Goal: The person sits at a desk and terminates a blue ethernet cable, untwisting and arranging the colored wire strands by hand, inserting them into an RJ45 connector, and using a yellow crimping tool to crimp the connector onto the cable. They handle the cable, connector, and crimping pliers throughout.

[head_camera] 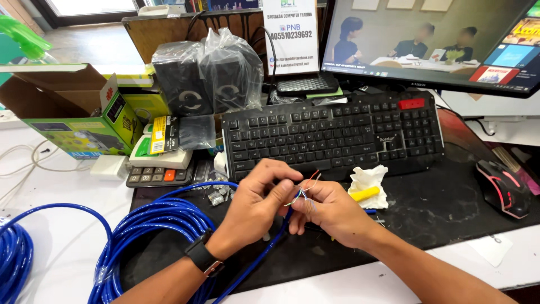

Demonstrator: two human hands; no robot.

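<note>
My left hand (257,204) and my right hand (332,211) meet over the black desk mat (439,208), in front of the black keyboard (332,135). Both pinch the stripped end of a blue network cable (264,250), whose thin coloured wires (306,186) fan out between my fingertips. The cable runs down and left from my hands to a blue coil (152,225) on the mat's left side. A black watch is on my left wrist.
A monitor (433,42) stands behind the keyboard. Two plastic-wrapped speakers (211,73), an open cardboard box (73,112) and a calculator (160,174) sit at left. A crumpled tissue with a yellow object (368,188) and a black-red mouse (503,188) lie at right. Another blue coil (14,259) lies far left.
</note>
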